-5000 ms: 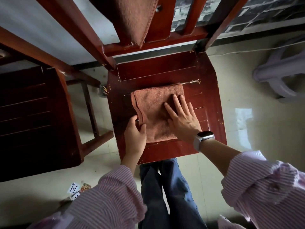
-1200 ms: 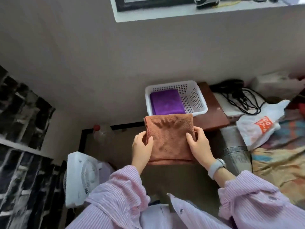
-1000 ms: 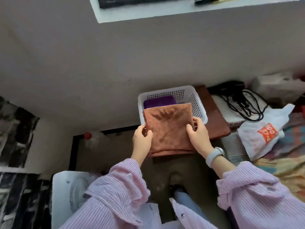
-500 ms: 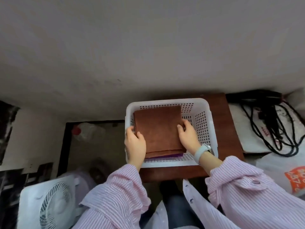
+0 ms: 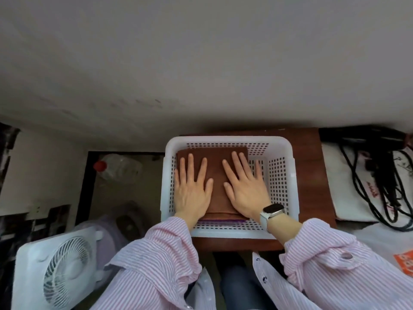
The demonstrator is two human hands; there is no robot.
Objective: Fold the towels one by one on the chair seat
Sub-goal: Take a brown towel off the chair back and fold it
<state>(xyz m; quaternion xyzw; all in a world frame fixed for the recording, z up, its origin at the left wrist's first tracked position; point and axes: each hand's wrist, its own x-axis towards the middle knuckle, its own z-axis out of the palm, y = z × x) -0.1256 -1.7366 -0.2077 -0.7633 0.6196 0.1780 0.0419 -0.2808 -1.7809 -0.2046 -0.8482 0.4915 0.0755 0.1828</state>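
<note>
A folded brown towel (image 5: 215,173) lies inside a white perforated basket (image 5: 292,175), on top of a purple towel (image 5: 223,219) of which only a thin front edge shows. My left hand (image 5: 192,189) presses flat on the left half of the brown towel, fingers straight and spread. My right hand (image 5: 244,186), with a watch on its wrist, presses flat on the right half in the same way. Neither hand grips anything. The chair is out of view.
The basket stands on a dark wooden surface (image 5: 312,166) against the wall. To the right lie black cables (image 5: 380,175) on a white bag (image 5: 348,193). A white fan (image 5: 60,271) and a plastic bottle with a red cap (image 5: 116,166) sit low at the left.
The brown towel was carried from the chair seat to the basket and laid on the purple towel. Both hands let go of its edges and now lie flat on top.
</note>
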